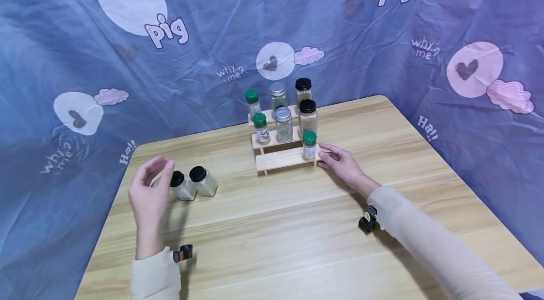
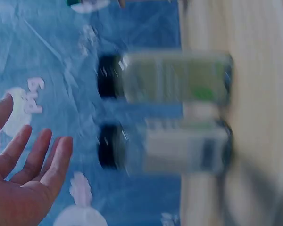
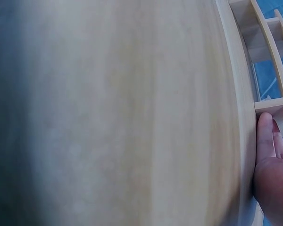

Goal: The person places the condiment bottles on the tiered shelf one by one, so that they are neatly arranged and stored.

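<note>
My left hand is raised beside two black-capped jars, fingers loosely curved and holding nothing. The left jar is partly behind its fingertips in the head view; the other jar stands just to the right. In the left wrist view, pale contents and labels show blurrily through both. My right hand grips the right end of a three-step wooden rack, fingers and thumb around the lowest step's corner and leg. A green-capped spice jar stands on that step, close to the fingertips.
The middle step carries a green-capped jar, a silver-capped jar and a black-capped jar. Three more jars with matching cap colours fill the top step. Blue printed cloth hangs behind and beside the wooden table.
</note>
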Available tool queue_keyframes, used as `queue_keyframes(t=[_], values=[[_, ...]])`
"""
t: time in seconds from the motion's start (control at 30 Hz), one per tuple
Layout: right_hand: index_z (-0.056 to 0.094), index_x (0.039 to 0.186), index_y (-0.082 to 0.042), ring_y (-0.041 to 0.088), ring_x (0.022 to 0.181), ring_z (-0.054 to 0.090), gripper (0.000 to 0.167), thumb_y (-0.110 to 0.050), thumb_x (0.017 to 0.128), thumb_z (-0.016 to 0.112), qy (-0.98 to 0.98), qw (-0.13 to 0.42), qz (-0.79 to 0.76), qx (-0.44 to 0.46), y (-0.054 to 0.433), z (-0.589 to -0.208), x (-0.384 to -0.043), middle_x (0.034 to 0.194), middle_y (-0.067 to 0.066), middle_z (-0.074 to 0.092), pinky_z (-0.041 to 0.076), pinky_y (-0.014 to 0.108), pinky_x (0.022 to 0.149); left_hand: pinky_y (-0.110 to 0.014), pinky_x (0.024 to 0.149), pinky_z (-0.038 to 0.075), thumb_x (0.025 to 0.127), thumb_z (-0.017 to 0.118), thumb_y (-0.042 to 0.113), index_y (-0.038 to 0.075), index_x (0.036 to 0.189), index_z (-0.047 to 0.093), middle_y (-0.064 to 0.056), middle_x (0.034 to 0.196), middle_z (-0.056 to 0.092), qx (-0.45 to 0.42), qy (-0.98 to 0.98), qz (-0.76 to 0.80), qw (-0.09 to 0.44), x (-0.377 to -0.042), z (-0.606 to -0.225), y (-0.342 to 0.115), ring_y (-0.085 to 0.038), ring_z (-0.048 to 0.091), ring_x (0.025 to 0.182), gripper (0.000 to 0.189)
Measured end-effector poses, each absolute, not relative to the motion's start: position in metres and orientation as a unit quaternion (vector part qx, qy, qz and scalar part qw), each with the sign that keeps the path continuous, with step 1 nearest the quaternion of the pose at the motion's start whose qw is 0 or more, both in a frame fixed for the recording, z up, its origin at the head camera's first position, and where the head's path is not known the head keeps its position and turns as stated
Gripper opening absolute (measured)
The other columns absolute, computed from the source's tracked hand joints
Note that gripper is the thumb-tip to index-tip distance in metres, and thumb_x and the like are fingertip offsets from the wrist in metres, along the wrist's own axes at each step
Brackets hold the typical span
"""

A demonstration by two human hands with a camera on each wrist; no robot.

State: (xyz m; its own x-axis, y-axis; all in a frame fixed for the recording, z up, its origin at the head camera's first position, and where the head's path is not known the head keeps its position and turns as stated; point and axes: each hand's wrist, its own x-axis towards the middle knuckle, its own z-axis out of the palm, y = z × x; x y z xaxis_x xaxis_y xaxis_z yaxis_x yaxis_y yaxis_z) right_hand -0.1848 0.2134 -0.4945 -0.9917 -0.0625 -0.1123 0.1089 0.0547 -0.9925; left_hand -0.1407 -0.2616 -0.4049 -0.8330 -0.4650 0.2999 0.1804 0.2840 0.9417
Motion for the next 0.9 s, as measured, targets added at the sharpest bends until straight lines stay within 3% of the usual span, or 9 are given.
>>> queue_keyframes(t=[0.1, 0.2, 0.37, 0.43, 0.57, 0.67, 0.9], values=[[0.041, 0.16, -0.003, 0.005, 0.104, 0.073, 0.055, -0.016, 0.109, 0.059, 0.718, 0.063, -0.693, 0.016, 0.215, -0.495, -0.184, 0.147, 0.036, 0.053, 0.061, 0.023, 0.103, -0.003, 0.087, 0.057, 0.093, 0.083, 0.025, 0.009, 0.133, 0.071, 0.006, 0.115, 0.074, 0.107, -0.77, -0.57, 0.265, -0.139, -0.412, -0.274, 0.001, 0.07, 0.107, 0.045], [0.04, 0.16, -0.003, 0.008, 0.107, 0.073, 0.056, -0.016, 0.109, 0.059, 0.717, 0.065, -0.694, 0.014, 0.216, -0.494, -0.183, 0.148, 0.036, 0.051, 0.06, 0.024, 0.105, -0.002, 0.089, 0.056, 0.094, 0.081, 0.031, 0.014, 0.14, 0.067, -0.003, 0.127, 0.073, 0.129, -0.801, -0.539, 0.225, -0.136, -0.421, -0.285, -0.001, 0.068, 0.113, 0.052], [0.041, 0.16, -0.003, 0.015, 0.113, 0.073, 0.055, -0.015, 0.109, 0.058, 0.724, 0.067, -0.687, 0.012, 0.216, -0.493, -0.184, 0.15, 0.035, 0.051, 0.06, 0.025, 0.105, 0.003, 0.092, 0.05, 0.097, 0.076, 0.04, 0.02, 0.155, 0.053, -0.014, 0.149, 0.062, 0.122, -0.845, -0.504, 0.133, -0.13, -0.437, -0.297, -0.027, 0.063, 0.134, 0.065], [0.04, 0.16, -0.003, 0.015, 0.112, 0.073, 0.055, -0.015, 0.109, 0.058, 0.727, 0.066, -0.684, 0.012, 0.216, -0.492, -0.184, 0.15, 0.035, 0.051, 0.061, 0.024, 0.104, 0.004, 0.092, 0.049, 0.099, 0.074, 0.039, 0.018, 0.158, 0.048, -0.016, 0.153, 0.058, 0.099, -0.854, -0.5, 0.104, -0.13, -0.444, -0.299, -0.03, 0.062, 0.135, 0.068], [0.04, 0.16, -0.003, 0.009, 0.107, 0.073, 0.055, -0.015, 0.109, 0.058, 0.725, 0.065, -0.686, 0.013, 0.215, -0.492, -0.183, 0.15, 0.035, 0.051, 0.061, 0.023, 0.103, 0.004, 0.09, 0.049, 0.101, 0.071, 0.036, 0.014, 0.158, 0.048, -0.018, 0.149, 0.06, 0.063, -0.863, -0.495, 0.076, -0.134, -0.456, -0.3, -0.001, 0.066, 0.116, 0.065], [0.04, 0.16, -0.002, 0.007, 0.106, 0.073, 0.055, -0.015, 0.109, 0.058, 0.718, 0.066, -0.693, 0.012, 0.215, -0.492, -0.183, 0.151, 0.035, 0.05, 0.061, 0.024, 0.104, 0.004, 0.088, 0.05, 0.102, 0.071, 0.031, 0.01, 0.153, 0.054, -0.019, 0.142, 0.064, 0.052, -0.863, -0.496, 0.08, -0.136, -0.461, -0.3, 0.016, 0.06, 0.1, 0.058], [0.04, 0.16, -0.002, 0.016, 0.114, 0.072, 0.056, -0.015, 0.109, 0.058, 0.72, 0.066, -0.691, 0.005, 0.215, -0.492, -0.181, 0.151, 0.036, 0.049, 0.06, 0.025, 0.106, 0.0, 0.081, 0.055, 0.104, 0.067, 0.032, 0.011, 0.154, 0.052, -0.022, 0.145, 0.063, 0.06, -0.862, -0.498, 0.07, -0.137, -0.464, -0.301, 0.022, 0.056, 0.093, 0.056]])
